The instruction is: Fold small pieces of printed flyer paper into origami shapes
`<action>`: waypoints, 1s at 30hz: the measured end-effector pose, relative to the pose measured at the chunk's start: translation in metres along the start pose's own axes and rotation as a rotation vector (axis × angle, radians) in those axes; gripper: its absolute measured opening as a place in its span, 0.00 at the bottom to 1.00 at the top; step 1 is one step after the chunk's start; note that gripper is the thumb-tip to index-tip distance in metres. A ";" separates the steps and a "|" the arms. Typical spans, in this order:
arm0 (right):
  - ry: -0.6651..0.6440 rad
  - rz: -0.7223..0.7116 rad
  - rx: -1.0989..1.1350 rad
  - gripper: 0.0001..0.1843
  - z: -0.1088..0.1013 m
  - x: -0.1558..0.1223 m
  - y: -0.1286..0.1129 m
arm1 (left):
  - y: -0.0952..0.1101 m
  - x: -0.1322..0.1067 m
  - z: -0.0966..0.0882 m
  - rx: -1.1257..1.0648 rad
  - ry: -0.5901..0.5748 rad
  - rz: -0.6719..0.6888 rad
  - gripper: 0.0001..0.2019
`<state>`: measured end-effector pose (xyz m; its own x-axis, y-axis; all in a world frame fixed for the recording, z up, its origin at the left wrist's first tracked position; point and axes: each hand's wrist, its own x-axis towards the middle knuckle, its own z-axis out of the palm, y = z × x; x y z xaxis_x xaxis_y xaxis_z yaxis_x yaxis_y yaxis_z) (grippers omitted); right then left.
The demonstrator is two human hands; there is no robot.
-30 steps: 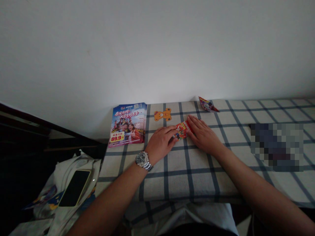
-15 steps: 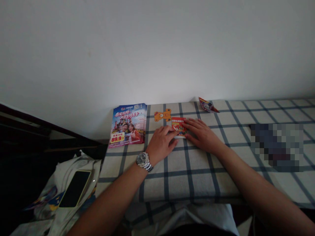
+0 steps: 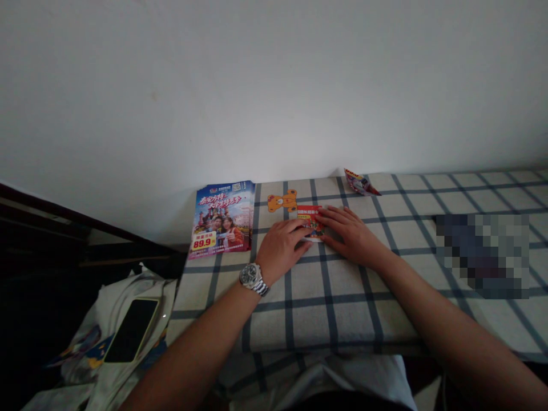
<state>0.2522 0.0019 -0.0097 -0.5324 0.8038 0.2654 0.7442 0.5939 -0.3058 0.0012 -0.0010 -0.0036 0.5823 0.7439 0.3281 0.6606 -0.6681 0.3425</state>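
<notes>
A small red folded leaflet [image 3: 309,215] with printed lettering lies flat on the checked tablecloth [image 3: 306,308]. My left hand [image 3: 279,251], a metal watch on its wrist, rests over the leaflet's left part with fingers stretched and thumb apart. From the other side, the spread fingers of my right hand [image 3: 349,235] lie on the leaflet's right edge. Both hands are open and press on the paper; they cover part of its print. Just beyond my left hand is a flat brown teddy bear picture [image 3: 282,201].
A stack of colourful flyers [image 3: 220,220] lies at the table's left end. Near the wall stands a folded printed paper piece [image 3: 361,182]. A blurred-out dark item [image 3: 479,257] is at the right. Down left, a phone [image 3: 131,330] lies on a white bag [image 3: 122,285].
My left hand has slid slightly right and its fingers cover a little more of the leaflet. My right hand has hardly moved.
</notes>
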 end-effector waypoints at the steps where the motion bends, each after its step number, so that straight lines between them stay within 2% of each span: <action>1: -0.002 0.000 0.003 0.28 0.000 0.000 0.000 | 0.000 0.000 0.000 0.005 0.004 -0.004 0.15; 6: 0.002 0.010 0.073 0.26 -0.005 0.001 -0.002 | 0.001 0.001 -0.001 0.036 0.017 -0.010 0.12; 11: 0.126 0.065 0.206 0.15 -0.013 0.003 -0.005 | 0.003 0.002 -0.002 0.024 0.035 -0.026 0.12; 17: 0.151 0.066 0.171 0.07 -0.010 0.002 -0.003 | 0.005 0.003 -0.003 0.000 0.042 -0.076 0.14; 21: 0.133 0.059 0.114 0.07 -0.007 0.002 -0.003 | 0.005 0.003 -0.002 0.015 0.042 -0.091 0.17; 27: 0.120 0.059 0.097 0.10 -0.004 0.003 -0.001 | 0.005 0.003 -0.004 0.019 0.006 -0.052 0.32; 30: 0.115 0.040 0.072 0.12 -0.006 0.003 -0.001 | 0.005 0.002 -0.006 0.032 -0.005 -0.046 0.35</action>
<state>0.2520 0.0034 -0.0034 -0.4505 0.8199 0.3533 0.7308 0.5660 -0.3816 0.0027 -0.0025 0.0038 0.5537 0.7737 0.3079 0.7014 -0.6326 0.3284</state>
